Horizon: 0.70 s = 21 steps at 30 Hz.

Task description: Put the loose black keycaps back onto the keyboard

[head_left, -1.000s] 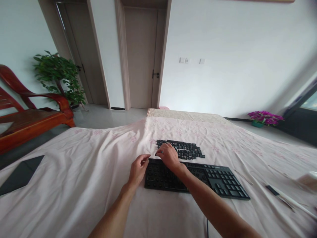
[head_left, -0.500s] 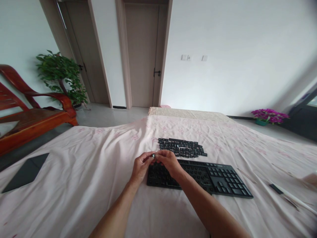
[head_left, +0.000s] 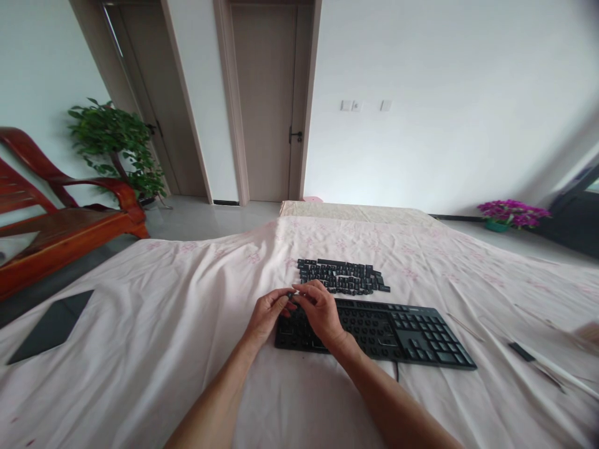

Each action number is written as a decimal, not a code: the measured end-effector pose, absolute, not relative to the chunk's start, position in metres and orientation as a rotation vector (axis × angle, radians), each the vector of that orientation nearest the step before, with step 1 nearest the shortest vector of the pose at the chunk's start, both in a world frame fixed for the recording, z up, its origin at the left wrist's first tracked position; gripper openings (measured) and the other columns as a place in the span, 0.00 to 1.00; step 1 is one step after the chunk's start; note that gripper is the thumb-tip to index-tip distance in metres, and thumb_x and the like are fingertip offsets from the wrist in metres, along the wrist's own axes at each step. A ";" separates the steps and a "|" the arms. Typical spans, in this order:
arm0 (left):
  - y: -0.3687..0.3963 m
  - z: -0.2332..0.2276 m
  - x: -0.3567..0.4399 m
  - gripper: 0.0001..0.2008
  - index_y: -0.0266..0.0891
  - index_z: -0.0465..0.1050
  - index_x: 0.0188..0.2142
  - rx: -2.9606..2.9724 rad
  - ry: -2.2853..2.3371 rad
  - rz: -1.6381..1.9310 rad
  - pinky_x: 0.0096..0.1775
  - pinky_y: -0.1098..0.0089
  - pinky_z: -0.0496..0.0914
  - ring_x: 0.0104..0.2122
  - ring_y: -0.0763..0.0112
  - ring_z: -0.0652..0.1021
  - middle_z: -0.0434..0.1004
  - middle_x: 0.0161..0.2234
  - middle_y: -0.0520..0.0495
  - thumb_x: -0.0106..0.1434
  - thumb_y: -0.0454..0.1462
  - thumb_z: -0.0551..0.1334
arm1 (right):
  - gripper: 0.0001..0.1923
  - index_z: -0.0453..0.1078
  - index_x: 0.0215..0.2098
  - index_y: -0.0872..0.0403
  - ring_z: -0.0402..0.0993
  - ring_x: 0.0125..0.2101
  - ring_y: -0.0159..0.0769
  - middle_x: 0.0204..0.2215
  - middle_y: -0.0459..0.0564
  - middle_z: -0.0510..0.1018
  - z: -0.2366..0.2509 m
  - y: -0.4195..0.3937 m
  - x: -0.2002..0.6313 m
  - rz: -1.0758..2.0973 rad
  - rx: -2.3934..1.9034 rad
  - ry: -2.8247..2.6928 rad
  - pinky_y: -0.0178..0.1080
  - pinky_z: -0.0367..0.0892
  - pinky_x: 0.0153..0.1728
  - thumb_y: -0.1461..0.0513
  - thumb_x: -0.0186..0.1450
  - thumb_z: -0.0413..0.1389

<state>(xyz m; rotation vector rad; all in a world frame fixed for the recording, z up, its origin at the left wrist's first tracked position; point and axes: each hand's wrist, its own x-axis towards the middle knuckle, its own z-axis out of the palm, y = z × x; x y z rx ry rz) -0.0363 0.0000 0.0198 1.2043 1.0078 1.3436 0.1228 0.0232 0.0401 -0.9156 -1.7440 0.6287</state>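
My left hand (head_left: 266, 317) is closed in a pinch on a small dark keycap (head_left: 291, 295). From the other side, my right hand (head_left: 322, 310) has its fingertips closed on the same keycap, which they partly hide. Both hands are held over the left end of a black keyboard (head_left: 428, 337). The keyboard's main section shows bare key sockets, while keys sit in its right-hand blocks. Behind it, many loose black keycaps (head_left: 346, 274) lie face up in rows on the cloth.
A pale flowered cloth (head_left: 187, 349) covers the surface. A dark flat tablet-like slab (head_left: 51, 327) lies at the left. To the right are a thin stick (head_left: 465, 327) and a brush-like tool with a black end (head_left: 521, 351). A keyboard cable (head_left: 397, 372) emerges at the front edge.
The keycap between my fingertips has turned from its light greenish side to a dark side. My right-hand fingers have shifted slightly around it. The view has moved a little.
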 end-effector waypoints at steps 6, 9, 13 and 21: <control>-0.002 0.024 -0.037 0.23 0.32 0.75 0.48 1.241 0.987 1.301 0.34 0.69 0.72 0.34 0.66 0.78 0.81 0.36 0.41 0.60 0.47 0.62 | 0.12 0.78 0.43 0.45 0.71 0.35 0.34 0.34 0.47 0.72 0.039 0.022 0.123 0.558 -0.904 -1.837 0.35 0.68 0.38 0.63 0.63 0.57; -0.002 0.025 -0.036 0.22 0.33 0.75 0.48 1.223 0.988 1.306 0.32 0.71 0.71 0.33 0.67 0.78 0.80 0.36 0.41 0.59 0.46 0.63 | 0.12 0.77 0.43 0.46 0.71 0.35 0.34 0.33 0.47 0.73 0.037 0.022 0.123 0.525 -0.905 -1.812 0.35 0.68 0.37 0.63 0.63 0.57; 0.000 0.024 -0.035 0.20 0.35 0.76 0.45 1.116 0.973 1.375 0.32 0.72 0.71 0.34 0.68 0.78 0.80 0.38 0.43 0.55 0.44 0.67 | 0.11 0.77 0.44 0.48 0.72 0.34 0.34 0.34 0.48 0.74 0.036 0.019 0.121 0.481 -0.925 -1.800 0.34 0.69 0.36 0.62 0.64 0.56; 0.003 0.022 -0.035 0.19 0.35 0.75 0.40 0.933 0.941 1.391 0.34 0.72 0.73 0.32 0.72 0.78 0.80 0.36 0.46 0.50 0.41 0.71 | 0.11 0.76 0.45 0.46 0.74 0.38 0.34 0.39 0.48 0.77 0.038 0.013 0.123 0.345 -1.008 -1.896 0.33 0.68 0.41 0.60 0.65 0.56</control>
